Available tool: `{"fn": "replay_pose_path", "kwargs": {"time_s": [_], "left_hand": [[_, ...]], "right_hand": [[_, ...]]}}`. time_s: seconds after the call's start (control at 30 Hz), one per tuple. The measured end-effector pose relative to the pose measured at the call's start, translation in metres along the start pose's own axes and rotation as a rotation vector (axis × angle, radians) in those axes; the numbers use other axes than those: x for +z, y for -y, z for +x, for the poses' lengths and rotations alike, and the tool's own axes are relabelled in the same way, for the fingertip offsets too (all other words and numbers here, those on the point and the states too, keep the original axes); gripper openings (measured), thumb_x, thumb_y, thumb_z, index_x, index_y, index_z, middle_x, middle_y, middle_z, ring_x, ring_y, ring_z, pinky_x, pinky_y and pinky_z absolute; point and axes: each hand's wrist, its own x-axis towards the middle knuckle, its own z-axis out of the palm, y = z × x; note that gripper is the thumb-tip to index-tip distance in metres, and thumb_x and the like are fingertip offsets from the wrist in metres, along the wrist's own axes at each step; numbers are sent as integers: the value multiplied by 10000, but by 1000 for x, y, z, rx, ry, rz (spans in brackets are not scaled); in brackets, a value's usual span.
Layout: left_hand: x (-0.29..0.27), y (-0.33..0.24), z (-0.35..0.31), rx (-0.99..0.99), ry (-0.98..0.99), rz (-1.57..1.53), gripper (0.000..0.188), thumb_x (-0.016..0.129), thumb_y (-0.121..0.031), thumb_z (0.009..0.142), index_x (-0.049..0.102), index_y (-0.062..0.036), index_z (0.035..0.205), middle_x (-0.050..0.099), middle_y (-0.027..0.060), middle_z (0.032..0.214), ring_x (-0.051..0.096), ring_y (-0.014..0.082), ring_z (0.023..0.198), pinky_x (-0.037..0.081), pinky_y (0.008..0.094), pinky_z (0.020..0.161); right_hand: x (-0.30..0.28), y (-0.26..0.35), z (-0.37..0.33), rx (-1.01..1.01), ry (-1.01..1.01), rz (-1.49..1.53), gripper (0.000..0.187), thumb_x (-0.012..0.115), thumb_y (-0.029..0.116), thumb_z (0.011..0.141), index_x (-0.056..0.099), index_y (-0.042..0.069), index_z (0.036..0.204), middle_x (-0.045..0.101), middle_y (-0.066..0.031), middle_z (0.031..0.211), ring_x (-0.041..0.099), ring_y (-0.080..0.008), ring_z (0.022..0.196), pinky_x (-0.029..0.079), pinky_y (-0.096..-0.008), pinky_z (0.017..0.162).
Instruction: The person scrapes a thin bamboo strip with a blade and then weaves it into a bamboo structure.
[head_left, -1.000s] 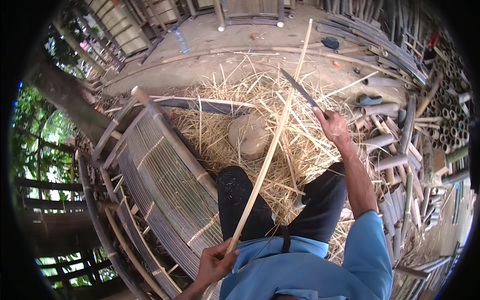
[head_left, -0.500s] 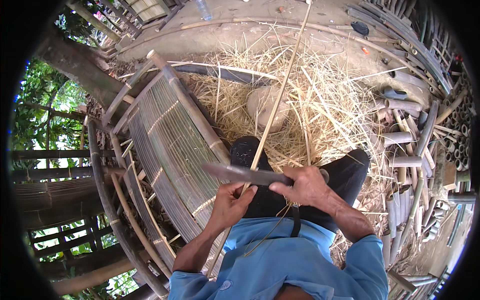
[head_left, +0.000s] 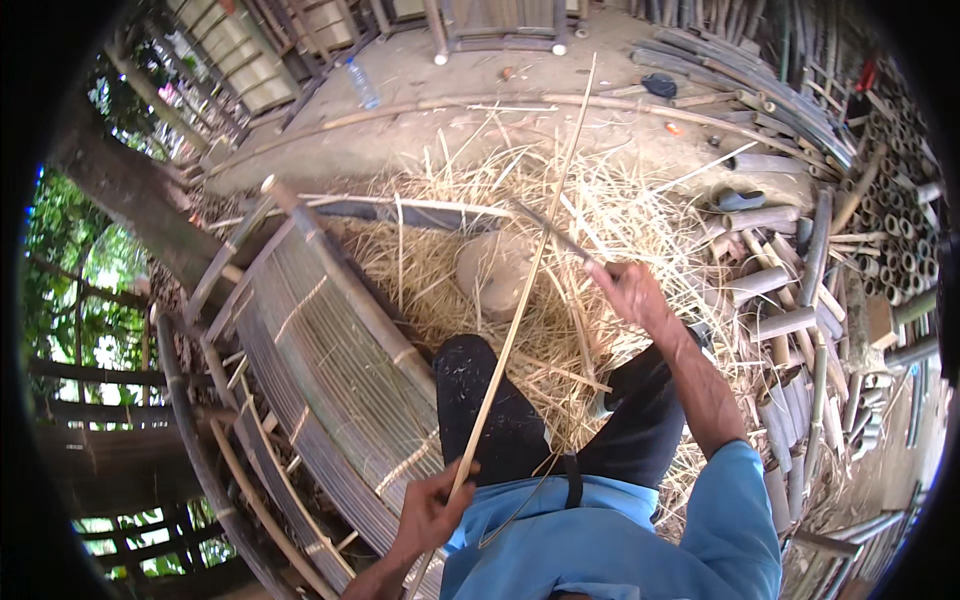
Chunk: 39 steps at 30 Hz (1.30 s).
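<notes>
A long, thin bamboo strip point(head_left: 510, 345) runs slantwise from beside my lap up over the pile of shavings. My left hand point(head_left: 437, 508) is closed round its lower part, close to my left thigh. In my right hand point(head_left: 637, 297) is the handle of a knife point(head_left: 556, 232) with a long dark blade. The blade points up and left and crosses the strip well above my left hand; whether it touches the strip I cannot tell. Behind the strip stands a round wooden block point(head_left: 492, 275), with pale bamboo shavings point(head_left: 620, 190) heaped around it.
At my left lies a slatted bamboo bench point(head_left: 335, 335) with a pole frame. Cut bamboo pieces point(head_left: 783, 323) and stacked bamboo tubes point(head_left: 893, 215) fill the right side. A plastic bottle point(head_left: 362, 83) lies on the ground far left, and a dark sandal-like thing point(head_left: 742, 200) lies at right.
My right hand has carried the knife forward and up along the strip, away from my lap. My left hand has drawn back toward my body, still holding the strip. The view has tilted up.
</notes>
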Motion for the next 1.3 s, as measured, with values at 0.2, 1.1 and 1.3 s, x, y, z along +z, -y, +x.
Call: {"fn": "replay_pose_path", "kwargs": {"time_s": [0.2, 1.1, 1.3], "left_hand": [[-6, 29, -50, -179, 102, 1, 310, 636, -73, 950, 663, 53, 1232, 543, -46, 624, 439, 28, 511, 316, 233, 465], [16, -9, 79, 105, 9, -24, 282, 600, -130, 1020, 633, -29, 1281, 422, -100, 644, 361, -1, 544, 272, 211, 479], [6, -15, 58, 86, -37, 52, 236, 609, -127, 1008, 655, -32, 1219, 420, -100, 656, 353, -1, 559, 268, 216, 499]], "right_hand": [[-28, -12, 23, 496, -165, 552, 821, 477, 733, 939, 706, -48, 1051, 603, -108, 567, 558, -185, 489, 497, -398, 471], [-1, 67, -72, -165, 243, 30, 642, 563, 653, 930, 744, 39, 886, 614, -166, 549, 655, -350, 523, 550, -465, 551], [7, 90, -85, -321, 234, 16, 754, 459, 694, 962, 733, 1, 849, 603, -183, 528, 654, -361, 515, 536, -493, 518]]}}
